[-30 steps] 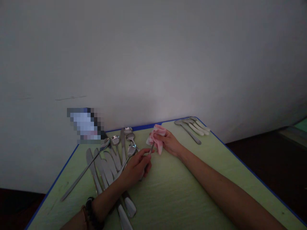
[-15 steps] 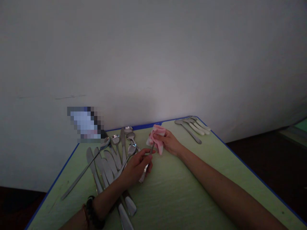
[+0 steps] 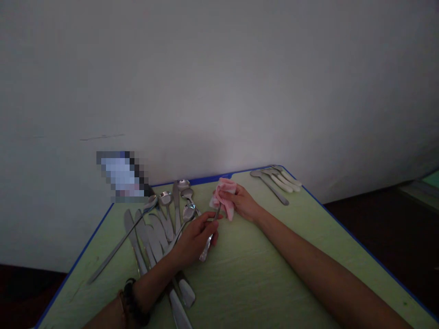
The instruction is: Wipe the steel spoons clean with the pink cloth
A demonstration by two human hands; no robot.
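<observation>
My left hand (image 3: 197,235) pinches the metal handle of a piece of cutlery (image 3: 206,251) near the middle of the table. The other end of this utensil is wrapped in a pink and white cloth (image 3: 227,192), so I cannot tell whether it is a spoon or a fork. Fingers closed, my right hand (image 3: 243,203) grips the cloth around that hidden end. Under and beside my left forearm lie several table knives (image 3: 134,242) and spoons (image 3: 188,212), some overlapping. A long-handled spoon (image 3: 118,249) lies diagonally at the left.
At the table's far right corner, a spoon (image 3: 270,188) rests beside several white-handled utensils (image 3: 281,183). A blurred-out device with a lit screen (image 3: 120,176) leans at the far left. The green table (image 3: 267,283) has a blue edge and meets a plain wall (image 3: 219,91).
</observation>
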